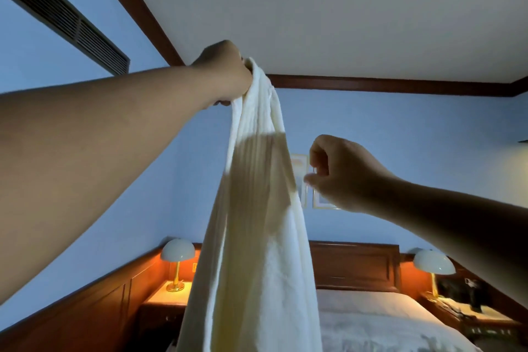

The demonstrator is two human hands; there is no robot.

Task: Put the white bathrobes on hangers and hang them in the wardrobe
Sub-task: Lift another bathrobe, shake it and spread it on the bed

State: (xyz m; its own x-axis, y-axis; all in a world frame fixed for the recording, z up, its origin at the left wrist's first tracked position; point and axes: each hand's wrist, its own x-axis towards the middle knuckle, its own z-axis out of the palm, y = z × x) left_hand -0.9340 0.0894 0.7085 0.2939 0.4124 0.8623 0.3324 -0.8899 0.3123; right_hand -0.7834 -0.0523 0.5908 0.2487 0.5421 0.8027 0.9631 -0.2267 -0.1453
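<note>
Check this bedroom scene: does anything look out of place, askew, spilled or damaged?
Nothing stands out. The white bathrobe hangs bunched from the left hand, which grips its top; it is not yet on a hanger, and no hanger shows. The right hand is curled beside it, holding nothing.

We see a dim, bluish room. A lamp (173, 250) at seven o'clock and a second lamp (434, 262) at four o'clock cast a warm orange glow on nearby wood. A dark shadow bands the bathrobe (257, 237) at centre. The right hand (343, 177) is shaded, its fingertips slightly blurred. The ceiling trim (400, 86) bows towards the edges.
</note>
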